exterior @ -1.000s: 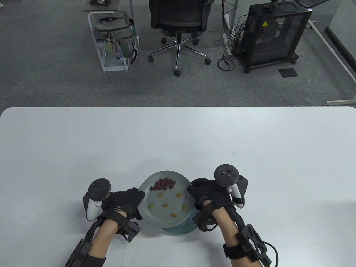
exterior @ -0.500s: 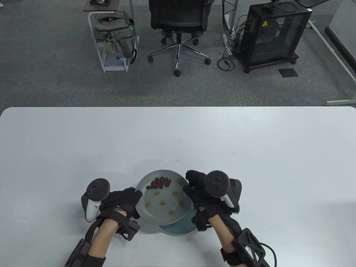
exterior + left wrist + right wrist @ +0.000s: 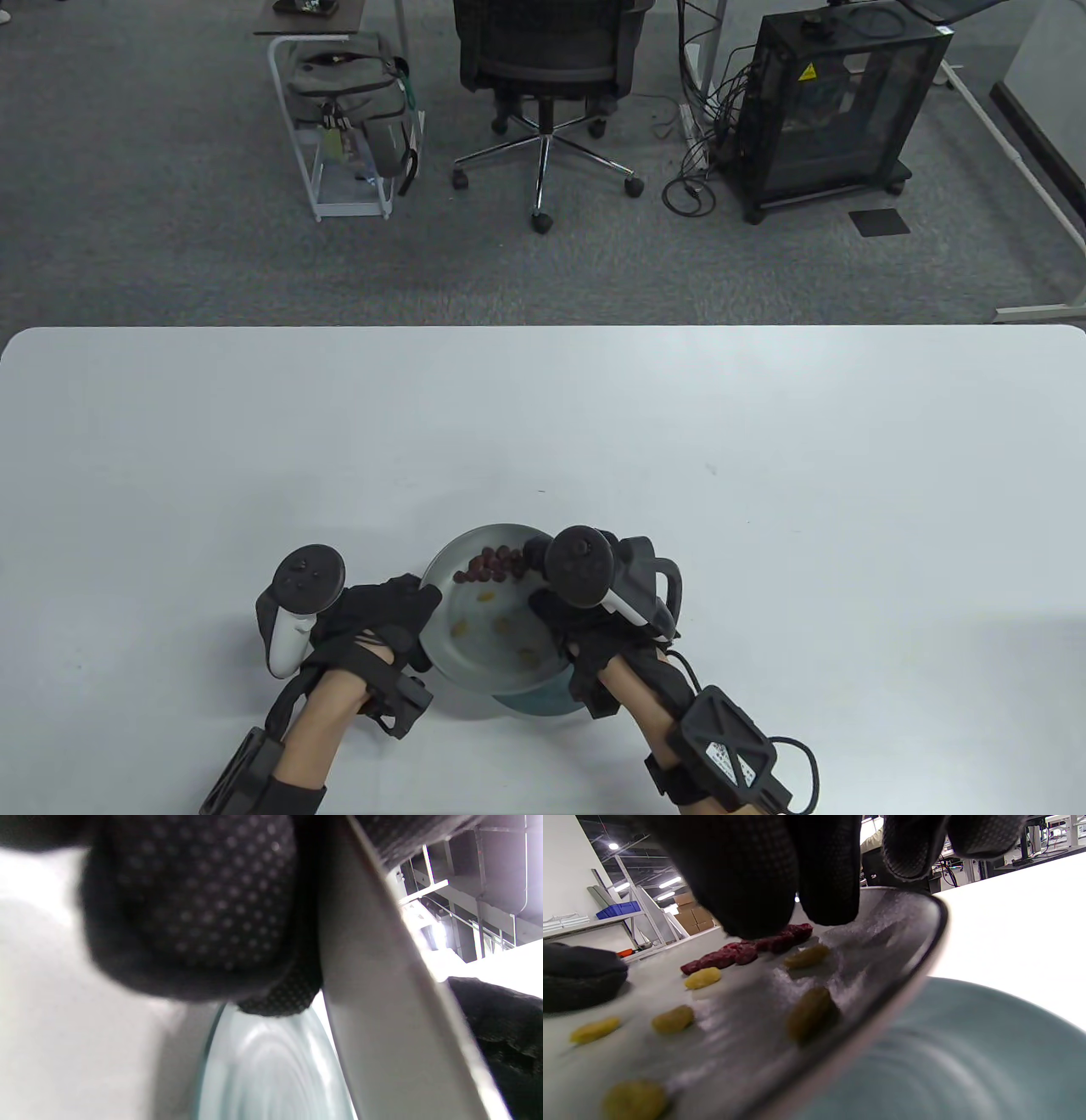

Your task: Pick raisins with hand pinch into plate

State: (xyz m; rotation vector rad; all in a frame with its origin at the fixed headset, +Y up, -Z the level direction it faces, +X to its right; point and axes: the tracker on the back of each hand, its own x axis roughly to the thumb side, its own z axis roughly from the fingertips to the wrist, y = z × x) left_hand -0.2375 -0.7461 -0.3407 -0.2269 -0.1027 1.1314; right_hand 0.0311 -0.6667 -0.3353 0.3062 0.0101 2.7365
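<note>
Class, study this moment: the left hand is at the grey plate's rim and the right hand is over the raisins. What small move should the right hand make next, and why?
Probably lower the right hand slightly and pinch one dark red raisin. Its fingertips hang just above that cluster on the grey plate, with nothing visibly between them, while the left hand grips the rim and the teal plate below shows no raisins.

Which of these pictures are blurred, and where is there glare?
Table view: sharp, evenly lit. Left wrist view: gloved fingers and grey plate rim out of focus, window glare at right. Right wrist view: near yellow raisins soft, teal plate blurred, table overexposed.
</note>
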